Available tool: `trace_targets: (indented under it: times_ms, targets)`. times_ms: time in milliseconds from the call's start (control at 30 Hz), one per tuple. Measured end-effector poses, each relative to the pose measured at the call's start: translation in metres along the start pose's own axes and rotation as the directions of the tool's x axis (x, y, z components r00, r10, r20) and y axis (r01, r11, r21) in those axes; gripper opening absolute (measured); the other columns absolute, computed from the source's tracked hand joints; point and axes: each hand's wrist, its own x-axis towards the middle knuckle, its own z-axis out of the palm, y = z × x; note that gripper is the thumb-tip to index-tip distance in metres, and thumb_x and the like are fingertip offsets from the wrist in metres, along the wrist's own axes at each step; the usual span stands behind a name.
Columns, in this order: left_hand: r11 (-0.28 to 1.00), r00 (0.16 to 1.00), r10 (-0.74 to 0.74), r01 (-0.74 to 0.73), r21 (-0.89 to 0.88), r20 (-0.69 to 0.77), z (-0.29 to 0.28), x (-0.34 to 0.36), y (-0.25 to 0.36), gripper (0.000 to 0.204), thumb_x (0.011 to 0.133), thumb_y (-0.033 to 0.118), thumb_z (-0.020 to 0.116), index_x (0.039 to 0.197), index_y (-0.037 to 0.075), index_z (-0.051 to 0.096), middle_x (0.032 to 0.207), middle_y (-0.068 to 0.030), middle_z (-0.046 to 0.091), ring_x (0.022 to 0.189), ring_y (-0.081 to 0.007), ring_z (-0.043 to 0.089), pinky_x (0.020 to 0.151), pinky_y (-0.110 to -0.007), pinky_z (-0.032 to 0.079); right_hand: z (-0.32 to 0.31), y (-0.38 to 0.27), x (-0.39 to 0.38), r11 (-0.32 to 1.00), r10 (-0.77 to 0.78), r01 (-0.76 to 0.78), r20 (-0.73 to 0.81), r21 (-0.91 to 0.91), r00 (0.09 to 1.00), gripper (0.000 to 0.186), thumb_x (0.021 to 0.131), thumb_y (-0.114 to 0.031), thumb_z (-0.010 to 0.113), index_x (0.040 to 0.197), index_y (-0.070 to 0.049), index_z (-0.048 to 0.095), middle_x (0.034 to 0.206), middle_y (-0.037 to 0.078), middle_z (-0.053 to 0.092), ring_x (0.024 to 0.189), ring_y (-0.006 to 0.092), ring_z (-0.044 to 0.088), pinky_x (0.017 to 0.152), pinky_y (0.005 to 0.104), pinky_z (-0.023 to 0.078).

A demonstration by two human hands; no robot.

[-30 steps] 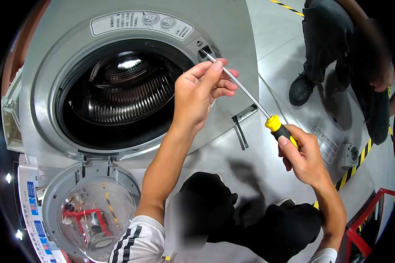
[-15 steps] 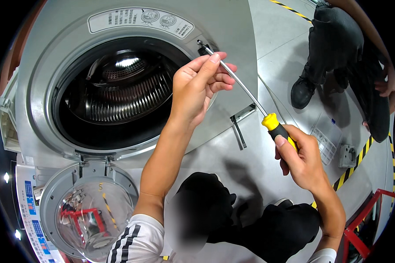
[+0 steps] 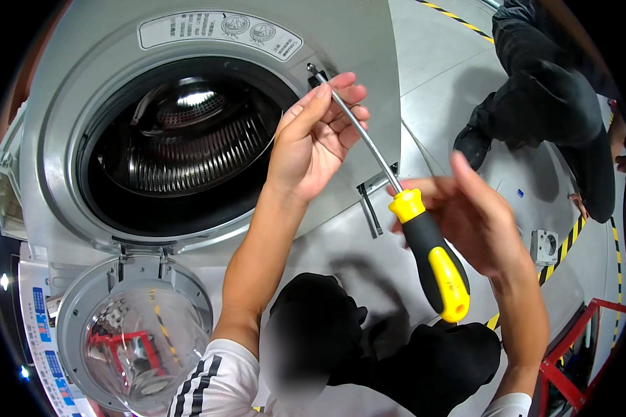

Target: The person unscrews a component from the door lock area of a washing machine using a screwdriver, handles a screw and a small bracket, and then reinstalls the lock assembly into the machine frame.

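A yellow-and-black screwdriver (image 3: 432, 267) slants across the middle, its long metal shaft pointing up and left. My left hand (image 3: 313, 135) pinches the shaft close to its tip between thumb and fingers. A small metal piece, perhaps a screw, shows at the tip, beside a dark slot in the washing machine's front panel (image 3: 358, 42). Behind and to the right of the handle is my right hand (image 3: 476, 219), slightly blurred, thumb raised and fingers apart. Its fingertips are partly hidden behind the screwdriver, and it is not wrapped round the handle.
The washing machine's dark drum opening (image 3: 188, 132) lies left of my left hand. Its round glass door (image 3: 142, 340) hangs open at lower left. Another person's dark-clothed leg (image 3: 556, 104) is at upper right. A white socket-like block (image 3: 544, 247) and a red metal frame (image 3: 560, 375) sit on the right.
My right hand has loosened from the screwdriver handle and its fingers have spread. The handle has swung down and nearer. My left hand still pinches the shaft. The other person's leg has shifted.
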Motion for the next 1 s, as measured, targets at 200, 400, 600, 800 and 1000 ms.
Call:
trace_targets:
  times_ms: [200,400,600,800,1000]
  targets:
    - [0.993,0.997,-0.001,-0.007,-0.115,-0.071,0.011,-0.001,-0.005,0.030,0.096,0.020,0.044,0.119,0.001,0.047,0.113,-0.0190,0.059,0.101,-0.0270,0.061,0.088,-0.038,0.051,0.011,-0.006,0.034,0.987,0.045,-0.061,0.112,0.147,0.993,0.037,0.093,-0.028,0.049,0.098,0.007,0.061,0.075,0.012,0.063,0.067,0.0186,0.062,0.065,0.0282,0.050]
    - [0.959,0.980,-0.025,0.079,0.274,-0.196,0.008,-0.006,-0.009,0.028,0.093,0.030,0.053,0.094,0.002,0.060,0.088,-0.0133,0.066,0.085,-0.0182,0.064,0.074,-0.031,0.054,0.006,-0.007,0.037,0.989,0.065,-0.066,0.012,0.135,0.998,0.027,0.084,-0.028,0.064,0.082,-0.001,0.061,0.067,0.007,0.060,0.052,0.0108,0.055,0.047,0.0212,0.044]
    - [0.983,0.993,0.007,0.014,0.185,-0.115,0.015,-0.006,-0.011,0.031,0.096,0.031,0.045,0.105,0.005,0.058,0.093,-0.0109,0.066,0.091,-0.0223,0.063,0.076,-0.033,0.052,0.011,-0.006,0.041,0.943,0.004,-0.064,0.182,0.327,0.983,0.033,0.088,-0.031,0.059,0.088,0.001,0.063,0.069,0.007,0.061,0.055,0.0117,0.056,0.048,0.0220,0.044]
    - [0.984,0.994,-0.044,0.060,0.165,-0.103,0.014,-0.010,-0.010,0.033,0.097,0.034,0.043,0.099,0.005,0.057,0.091,-0.0129,0.067,0.093,-0.0239,0.063,0.078,-0.035,0.052,0.014,-0.003,0.046,0.997,0.002,-0.007,0.078,0.074,0.997,0.028,0.085,-0.030,0.063,0.083,-0.002,0.066,0.072,0.006,0.062,0.062,0.0100,0.057,0.056,0.0212,0.043]
    - [0.990,0.992,-0.004,0.022,0.141,-0.123,0.016,-0.007,-0.012,0.031,0.096,0.034,0.045,0.100,0.005,0.058,0.087,-0.0118,0.068,0.090,-0.0217,0.065,0.078,-0.033,0.052,0.011,-0.003,0.047,0.960,-0.008,-0.037,0.160,0.278,0.987,0.032,0.088,-0.031,0.057,0.086,0.000,0.063,0.072,0.008,0.062,0.062,0.0115,0.058,0.059,0.0231,0.046]
